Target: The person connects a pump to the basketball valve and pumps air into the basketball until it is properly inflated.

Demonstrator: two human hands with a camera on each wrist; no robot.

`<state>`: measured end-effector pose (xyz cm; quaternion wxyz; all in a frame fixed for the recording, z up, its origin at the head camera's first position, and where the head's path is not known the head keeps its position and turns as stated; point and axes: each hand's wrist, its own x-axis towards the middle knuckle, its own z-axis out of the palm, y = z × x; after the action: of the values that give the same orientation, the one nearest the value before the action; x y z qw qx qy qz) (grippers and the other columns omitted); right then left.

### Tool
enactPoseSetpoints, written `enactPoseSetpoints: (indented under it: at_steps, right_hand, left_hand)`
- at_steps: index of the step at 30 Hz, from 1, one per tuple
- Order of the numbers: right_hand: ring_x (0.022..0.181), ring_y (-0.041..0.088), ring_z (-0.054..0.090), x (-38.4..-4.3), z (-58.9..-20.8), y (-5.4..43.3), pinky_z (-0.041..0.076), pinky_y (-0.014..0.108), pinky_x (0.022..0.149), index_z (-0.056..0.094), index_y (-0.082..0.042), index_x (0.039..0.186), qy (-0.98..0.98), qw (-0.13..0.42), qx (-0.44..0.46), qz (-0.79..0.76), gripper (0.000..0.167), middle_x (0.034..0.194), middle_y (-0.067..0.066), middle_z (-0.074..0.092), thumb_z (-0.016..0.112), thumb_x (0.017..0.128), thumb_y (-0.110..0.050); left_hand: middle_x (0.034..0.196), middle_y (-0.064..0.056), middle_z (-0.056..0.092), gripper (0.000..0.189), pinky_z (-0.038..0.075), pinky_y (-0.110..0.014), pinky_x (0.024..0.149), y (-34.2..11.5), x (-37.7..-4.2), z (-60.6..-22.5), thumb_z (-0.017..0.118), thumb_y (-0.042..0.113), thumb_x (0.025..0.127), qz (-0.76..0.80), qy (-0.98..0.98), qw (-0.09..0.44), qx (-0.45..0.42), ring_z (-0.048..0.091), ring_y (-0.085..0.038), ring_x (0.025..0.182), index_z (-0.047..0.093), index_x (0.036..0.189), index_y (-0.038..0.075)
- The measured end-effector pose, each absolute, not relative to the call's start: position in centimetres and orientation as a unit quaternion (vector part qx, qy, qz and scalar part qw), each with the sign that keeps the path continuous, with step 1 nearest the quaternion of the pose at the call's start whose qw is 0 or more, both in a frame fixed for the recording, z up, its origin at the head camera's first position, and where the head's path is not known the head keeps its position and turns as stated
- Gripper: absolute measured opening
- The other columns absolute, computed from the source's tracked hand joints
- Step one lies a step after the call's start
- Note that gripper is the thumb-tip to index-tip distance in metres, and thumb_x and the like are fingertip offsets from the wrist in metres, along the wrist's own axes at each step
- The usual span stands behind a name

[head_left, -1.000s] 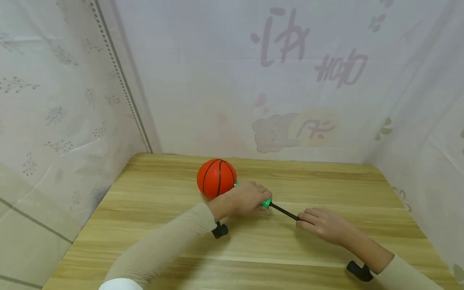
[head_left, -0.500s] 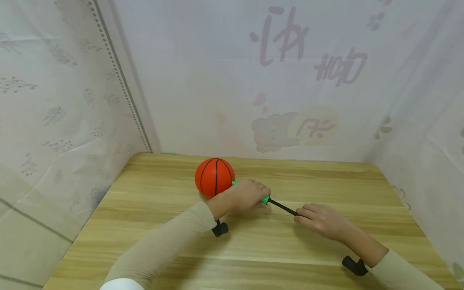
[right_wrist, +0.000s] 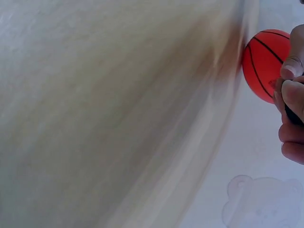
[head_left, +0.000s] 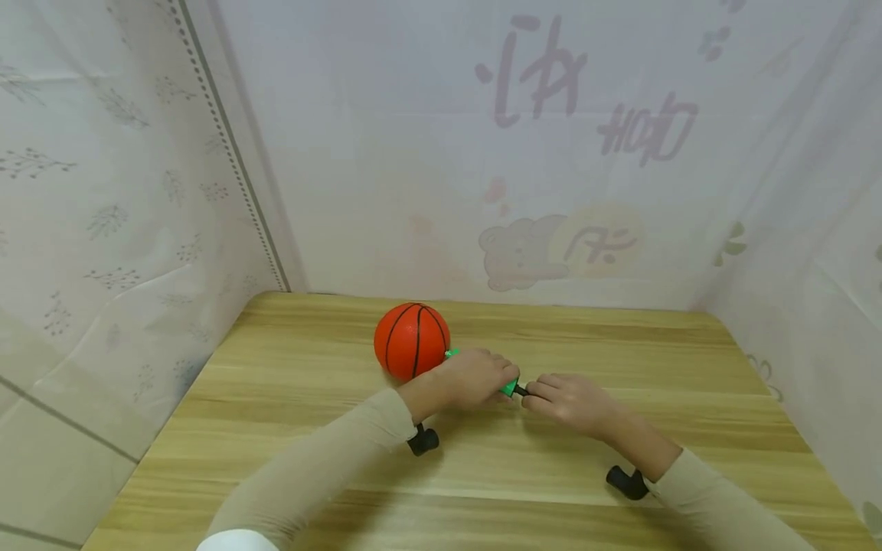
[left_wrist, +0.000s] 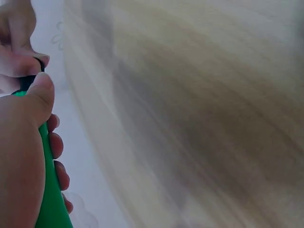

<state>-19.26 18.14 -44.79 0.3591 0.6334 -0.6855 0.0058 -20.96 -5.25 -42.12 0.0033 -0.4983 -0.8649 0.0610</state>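
An orange toy basketball with black lines rests on the wooden table. Beside it, my left hand grips the green barrel of a hand pump, whose far end meets the ball's right side. In the left wrist view, the fingers and thumb wrap round the green barrel. My right hand holds the pump's black handle end close to the barrel, leaving only a short stretch of black rod showing between the hands. The right wrist view shows the basketball just beyond the fingers.
Black wrist-worn camera mounts hang under both forearms. A pale printed cloth stands behind the table, with similar cloth on both sides.
My right hand has moved left and slightly up toward my left hand, and the visible black rod has shortened. The left hand and the ball stay nearly in place.
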Motion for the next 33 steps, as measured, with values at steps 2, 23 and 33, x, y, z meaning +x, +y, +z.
enactPoseSetpoints:
  at_steps: [2, 23, 33]
  right_hand:
    - [0.071, 0.01, 0.062, -19.2, -44.7, 18.2, 0.053, 0.02, 0.064, 0.067, -0.008, 0.093, -0.688, 0.357, 0.632, 0.014, 0.037, 0.088, 0.001, 0.069, 0.034, 0.111, -0.004]
    - [0.074, 0.012, 0.063, -15.5, -45.3, 24.6, 0.054, 0.023, 0.065, 0.07, -0.009, 0.096, -0.723, 0.309, 0.617, 0.036, 0.039, 0.092, 0.002, 0.07, 0.034, 0.112, -0.012]
    - [0.076, 0.013, 0.063, -17.7, -44.5, 20.9, 0.054, 0.023, 0.066, 0.068, -0.009, 0.099, -0.711, 0.316, 0.629, 0.017, 0.04, 0.092, 0.001, 0.07, 0.031, 0.113, -0.012]
  left_hand:
    - [0.085, 0.011, 0.051, 0.026, 0.042, -0.02, 0.072, -5.5, -21.0, -41.9, 0.057, 0.044, 0.103, 0.045, -0.867, -0.004, -0.496, 0.05, -0.007, 0.079, 0.056, 0.105, 0.017]
    - [0.093, 0.01, 0.06, 0.031, 0.045, -0.023, 0.082, -6.1, -21.5, -41.8, 0.059, 0.046, 0.102, 0.037, -0.862, 0.019, -0.505, 0.054, -0.007, 0.087, 0.058, 0.107, 0.016]
    - [0.085, 0.011, 0.052, 0.029, 0.044, -0.021, 0.073, -5.4, -21.3, -42.1, 0.061, 0.045, 0.101, 0.035, -0.865, 0.018, -0.501, 0.051, -0.007, 0.079, 0.056, 0.103, 0.017]
